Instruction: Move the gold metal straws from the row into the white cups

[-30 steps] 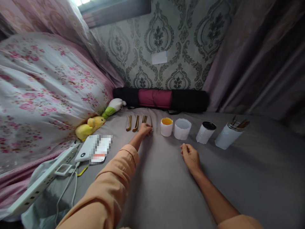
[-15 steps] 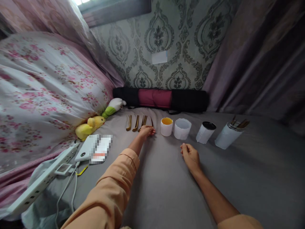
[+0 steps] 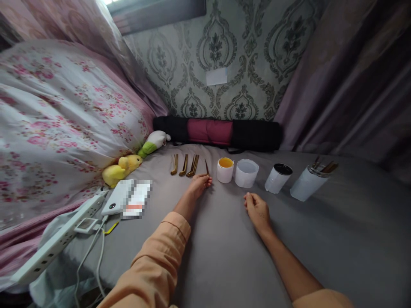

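My left hand [image 3: 199,184] lies on the grey bedsheet [image 3: 224,248] with its fingers around the near end of a thin gold utensil [image 3: 206,166]. Just behind it a row of gold cutlery pieces [image 3: 184,165] rests on the sheet. My right hand [image 3: 257,210] rests loosely curled on the sheet, holding nothing. Beyond the hands stand a white cup with a yellow inside [image 3: 225,170], an empty white cup [image 3: 245,173], a tilted white cup with a black inside [image 3: 278,177] and a leaning white cup holding utensils [image 3: 310,181].
A floral duvet [image 3: 58,115] is piled at the left, with a yellow plush toy [image 3: 121,169] and a white-green one [image 3: 154,142] beside it. A power bank [image 3: 117,198], a power strip [image 3: 51,248] and cables lie at the left. A black and maroon roll [image 3: 215,132] lines the wall.
My left hand has drawn back toward me from the cutlery row, pulling one gold piece out to the right of the others. My right hand has stayed still.
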A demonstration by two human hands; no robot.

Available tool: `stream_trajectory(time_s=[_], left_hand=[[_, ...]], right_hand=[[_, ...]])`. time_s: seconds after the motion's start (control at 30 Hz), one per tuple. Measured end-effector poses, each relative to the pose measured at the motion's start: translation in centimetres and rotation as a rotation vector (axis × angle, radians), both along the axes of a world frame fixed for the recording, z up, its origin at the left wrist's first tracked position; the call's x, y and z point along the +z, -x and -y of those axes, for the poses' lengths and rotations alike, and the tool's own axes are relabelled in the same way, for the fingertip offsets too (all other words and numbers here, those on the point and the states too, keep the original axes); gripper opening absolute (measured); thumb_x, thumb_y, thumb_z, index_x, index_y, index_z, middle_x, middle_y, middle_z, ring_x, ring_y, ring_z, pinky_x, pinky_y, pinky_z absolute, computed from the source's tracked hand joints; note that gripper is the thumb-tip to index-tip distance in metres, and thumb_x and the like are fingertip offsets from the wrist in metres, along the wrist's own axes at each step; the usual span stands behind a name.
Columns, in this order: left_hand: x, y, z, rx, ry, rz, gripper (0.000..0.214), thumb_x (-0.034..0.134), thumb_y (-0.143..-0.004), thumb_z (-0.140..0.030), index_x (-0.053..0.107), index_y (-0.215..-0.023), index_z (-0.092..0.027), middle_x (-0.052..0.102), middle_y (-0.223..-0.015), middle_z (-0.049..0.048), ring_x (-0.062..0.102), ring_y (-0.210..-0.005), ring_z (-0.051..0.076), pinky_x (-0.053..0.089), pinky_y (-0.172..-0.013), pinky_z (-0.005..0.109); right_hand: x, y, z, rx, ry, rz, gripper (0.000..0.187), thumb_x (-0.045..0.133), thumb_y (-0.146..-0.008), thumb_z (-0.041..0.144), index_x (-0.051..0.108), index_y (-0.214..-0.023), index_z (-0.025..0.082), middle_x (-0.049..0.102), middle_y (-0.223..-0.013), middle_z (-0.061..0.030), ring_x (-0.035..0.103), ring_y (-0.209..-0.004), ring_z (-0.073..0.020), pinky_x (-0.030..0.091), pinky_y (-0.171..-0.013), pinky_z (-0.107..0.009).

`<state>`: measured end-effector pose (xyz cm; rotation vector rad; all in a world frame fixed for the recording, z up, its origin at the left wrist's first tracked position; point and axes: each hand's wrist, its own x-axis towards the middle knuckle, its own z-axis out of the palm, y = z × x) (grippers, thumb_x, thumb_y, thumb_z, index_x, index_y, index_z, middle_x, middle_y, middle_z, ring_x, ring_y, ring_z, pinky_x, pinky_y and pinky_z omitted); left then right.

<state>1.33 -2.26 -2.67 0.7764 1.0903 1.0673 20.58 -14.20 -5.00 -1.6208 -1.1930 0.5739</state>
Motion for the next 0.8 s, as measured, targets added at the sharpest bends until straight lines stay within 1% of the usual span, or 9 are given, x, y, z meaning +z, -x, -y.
stream_trajectory(time_s=[0.3, 0.53, 0.8], left_hand=[[0.3, -0.9, 2.6, -0.014, 0.017, 0.126, 0.007, 0.049, -0.077, -0.005, 0.056, -0.079, -0.007, 0.056, -0.066, 0.0038, 0.052, -0.051, 0.004, 0.041, -0.048, 0.015], [-0.4, -1.4, 4.0, 0.009, -0.004, 0.179, 0.012, 0.05, -0.075, -0.002, 0.057, -0.083, -0.007, 0.056, -0.068, 0.0039, 0.051, -0.052, 0.004, 0.04, -0.048, 0.015], [-0.9, -1.8, 5.6, 0.019, -0.053, 0.18, 0.012, 0.053, -0.074, -0.006, 0.059, -0.084, -0.007, 0.058, -0.07, 0.0053, 0.051, -0.05, 0.004, 0.039, -0.047, 0.016]], right_hand=[[0.2, 0.1, 0.0, -0.007, -0.002, -0.011, 0.041, 0.037, -0.079, 0.051, 0.058, -0.073, 0.016, 0.058, -0.059, -0.0044, 0.053, -0.054, -0.0143, 0.039, -0.051, -0.024], [0.2, 0.1, 0.1, -0.004, 0.001, -0.024, 0.04, 0.038, -0.079, 0.051, 0.057, -0.073, 0.016, 0.057, -0.058, -0.0029, 0.052, -0.051, -0.0129, 0.038, -0.049, -0.023], [0.3, 0.2, 0.1, -0.009, 0.019, -0.037, 0.041, 0.038, -0.078, 0.052, 0.057, -0.074, 0.016, 0.057, -0.059, -0.0034, 0.05, -0.05, -0.0127, 0.037, -0.047, -0.023]])
